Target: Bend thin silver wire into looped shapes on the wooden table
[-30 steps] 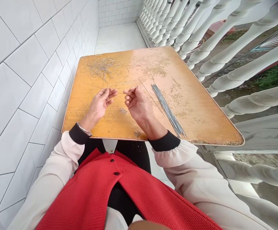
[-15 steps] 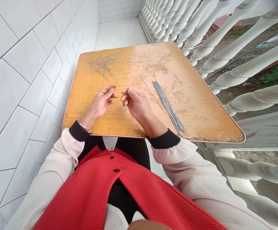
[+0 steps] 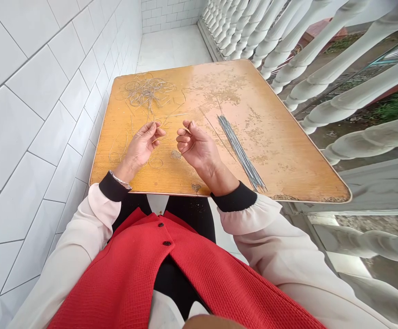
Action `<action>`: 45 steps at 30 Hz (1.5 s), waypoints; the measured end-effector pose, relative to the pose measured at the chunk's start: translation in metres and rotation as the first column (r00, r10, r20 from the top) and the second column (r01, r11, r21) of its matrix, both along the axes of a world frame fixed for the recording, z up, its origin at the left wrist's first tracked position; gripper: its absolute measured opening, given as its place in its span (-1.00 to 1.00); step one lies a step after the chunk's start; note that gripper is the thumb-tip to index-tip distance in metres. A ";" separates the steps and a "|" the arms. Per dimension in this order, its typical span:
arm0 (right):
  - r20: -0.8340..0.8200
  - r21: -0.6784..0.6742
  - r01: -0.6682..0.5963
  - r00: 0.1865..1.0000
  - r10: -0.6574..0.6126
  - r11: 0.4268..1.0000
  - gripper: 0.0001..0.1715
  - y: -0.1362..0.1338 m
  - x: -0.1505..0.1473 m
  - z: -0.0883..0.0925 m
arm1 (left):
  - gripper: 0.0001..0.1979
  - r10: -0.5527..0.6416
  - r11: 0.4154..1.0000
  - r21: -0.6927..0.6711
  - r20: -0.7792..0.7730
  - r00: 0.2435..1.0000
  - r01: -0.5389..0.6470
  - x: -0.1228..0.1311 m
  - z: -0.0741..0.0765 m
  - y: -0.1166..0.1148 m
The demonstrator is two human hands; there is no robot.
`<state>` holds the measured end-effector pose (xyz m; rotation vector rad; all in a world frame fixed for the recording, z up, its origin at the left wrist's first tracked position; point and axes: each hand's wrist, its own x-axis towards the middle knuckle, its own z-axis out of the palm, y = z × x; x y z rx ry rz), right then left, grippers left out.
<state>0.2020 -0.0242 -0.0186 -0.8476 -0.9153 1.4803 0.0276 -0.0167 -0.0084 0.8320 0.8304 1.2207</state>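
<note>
Over the near left part of a worn wooden table (image 3: 288, 151), my left hand (image 3: 144, 144) and my right hand (image 3: 195, 146) face each other, palms up. Each hand pinches one end of a thin bent wire (image 3: 167, 135) that runs between them. A neat bundle of straight grey wires (image 3: 240, 153) lies just right of my right hand. A tangle of curled wires (image 3: 147, 89) sits at the far left of the table. Loose bent wire pieces (image 3: 120, 148) lie around my left hand.
A white tiled wall (image 3: 41, 105) runs close along the table's left side. A white balustrade (image 3: 322, 68) borders the right, with open ground beyond. The tiled floor (image 3: 171, 45) extends past the table's far edge. My red vest and lap are below the near edge.
My hands first came closer together, then drew slightly apart again. The camera view shifted a little, so the table sits higher in the picture.
</note>
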 end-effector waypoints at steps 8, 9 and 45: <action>0.005 0.044 -0.010 1.000 0.009 0.999 -0.68 -0.009 -0.007 0.005 | -0.87 0.041 0.999 0.033 0.061 0.997 -0.043 -0.003 -0.003 0.003; 0.010 0.047 -0.009 1.000 0.009 0.999 -0.68 -0.010 -0.008 0.006 | -0.88 0.046 0.998 0.030 0.059 0.997 -0.048 -0.003 -0.003 0.004; 0.043 -0.149 -0.464 0.879 0.474 0.873 -0.54 -0.005 0.006 0.013 | -0.76 -0.153 0.975 0.116 -0.280 0.948 0.192 -0.005 0.007 -0.006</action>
